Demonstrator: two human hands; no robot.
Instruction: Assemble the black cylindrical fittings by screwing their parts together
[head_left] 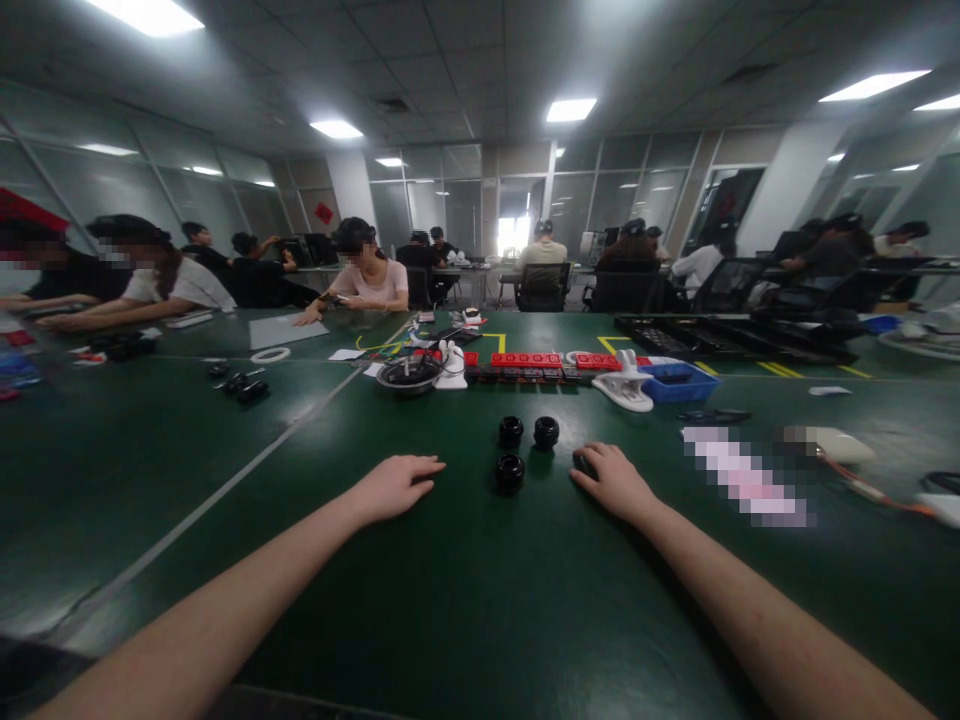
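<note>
Three glossy black round pieces with a hollow centre stand close together on the green table point(465, 590): a left one point(511, 432), a right one point(546, 433) and a nearer one point(510, 472). To their left, my left hand point(396, 483) lies palm down, fingers stretched and slightly apart, holding nothing. On the other side, my right hand point(611, 478) rests on the tabletop with fingers extended toward the pieces, apart from them. A dark patch shows between its thumb and index finger; I cannot make out whether it is an object or shadow.
Behind the pieces lie a red and black strip point(527, 365), a blue bin point(679, 382), a white stand point(626, 383) and a round wire-filled dish point(409, 372). Small black parts point(244, 385) lie left. A cream device point(840, 443) with wires sits right. Several people sit beyond.
</note>
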